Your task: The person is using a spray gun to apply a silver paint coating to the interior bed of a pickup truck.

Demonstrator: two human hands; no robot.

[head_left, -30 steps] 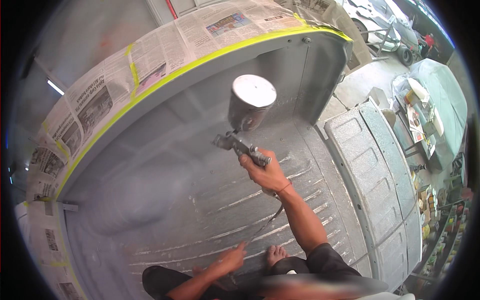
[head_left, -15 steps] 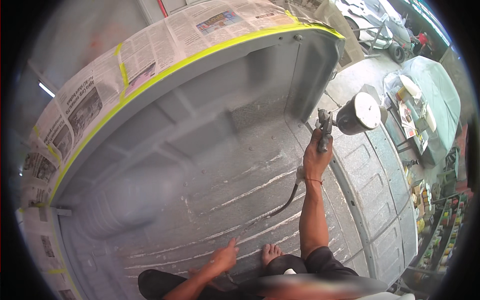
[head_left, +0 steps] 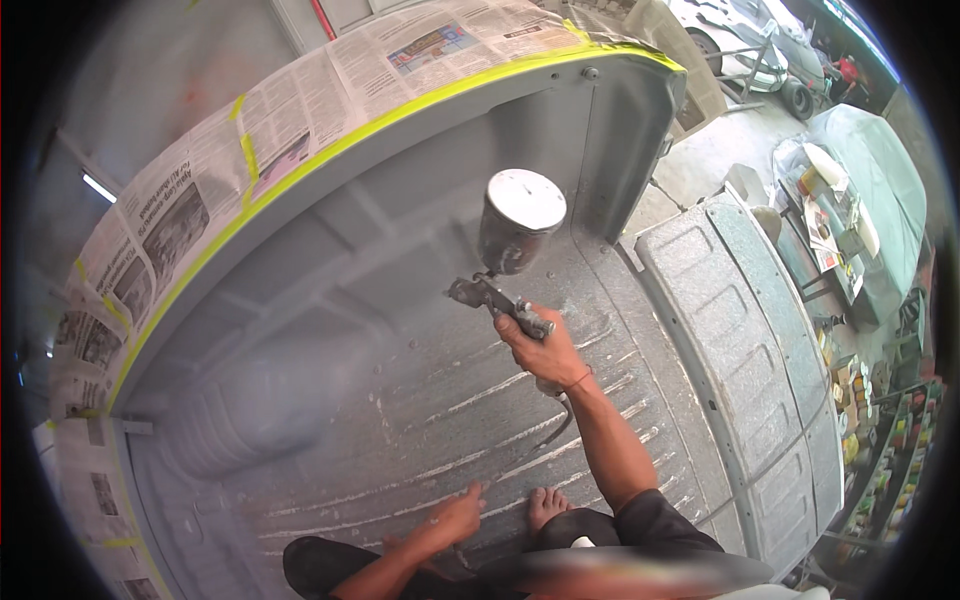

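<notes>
Wall point(head_left: 400, 245) apparently being sprayed, gun point(head_left: 490, 296) gripped in right hand point(head_left: 545, 348) mid-view, nozzle point(head_left: 457, 291) aimed toward 10 o'clock, hose point(head_left: 562, 425) seemingly held by left hand point(head_left: 455, 519) at 6 o'clock; even standoff probably needed next.

The right hand point(head_left: 545, 350) grips a spray gun point(head_left: 492, 297), its cup point(head_left: 518, 240) toward one o'clock; left hand point(head_left: 455, 520) at six; newspaper point(head_left: 310, 105) at eleven.
</notes>
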